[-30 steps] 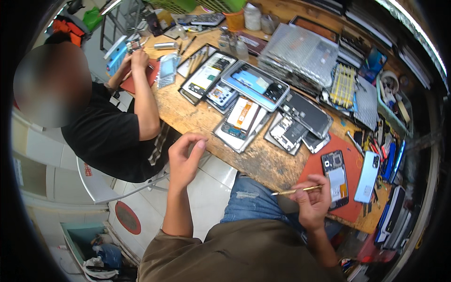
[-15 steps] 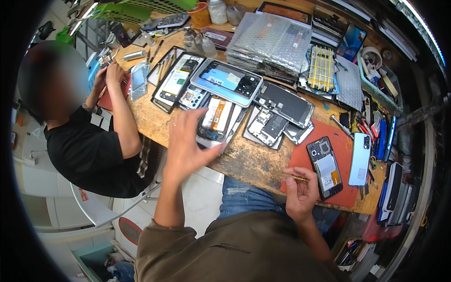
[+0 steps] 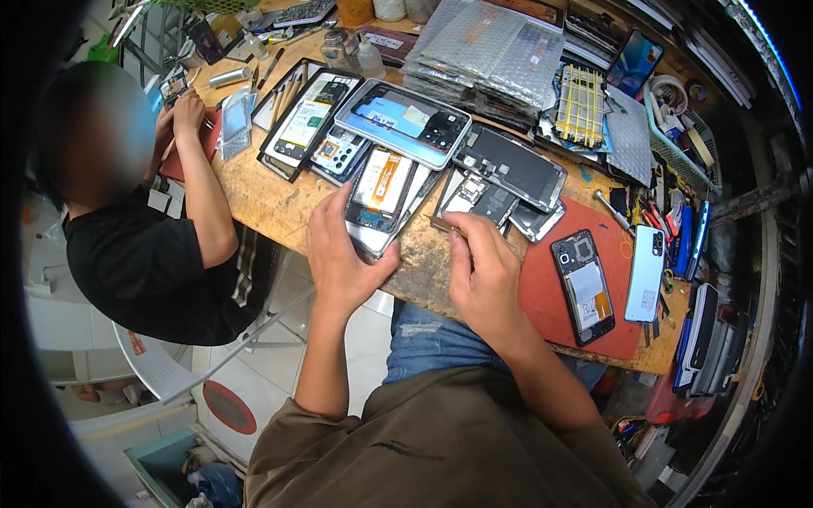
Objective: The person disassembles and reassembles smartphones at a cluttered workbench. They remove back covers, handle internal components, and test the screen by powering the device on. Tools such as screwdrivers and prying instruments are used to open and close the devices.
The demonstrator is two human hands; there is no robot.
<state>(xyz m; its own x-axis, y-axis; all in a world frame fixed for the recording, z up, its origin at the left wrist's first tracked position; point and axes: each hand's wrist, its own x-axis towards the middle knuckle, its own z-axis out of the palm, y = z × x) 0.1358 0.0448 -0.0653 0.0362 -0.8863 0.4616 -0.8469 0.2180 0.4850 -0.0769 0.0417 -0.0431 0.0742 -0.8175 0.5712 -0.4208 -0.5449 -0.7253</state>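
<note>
Head: left hand (image 3: 339,261) at phone (image 3: 369,218), orange strip (image 3: 386,176) lettered.

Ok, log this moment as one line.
left hand: spread around near end of opened phone, grip unclear | right hand: holding slim brass-coloured tool | red mat: dark-framed phone, opened

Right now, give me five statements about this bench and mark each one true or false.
1. The right hand holds a small tool. True.
2. An opened phone lies on the red mat. True.
3. The left hand rests on the red mat. False: the left hand is at another phone.
4. The light blue phone lies left of the opened phone. False: it lies to the right.
5. A co-worker sits at the picture's left. True.
</note>
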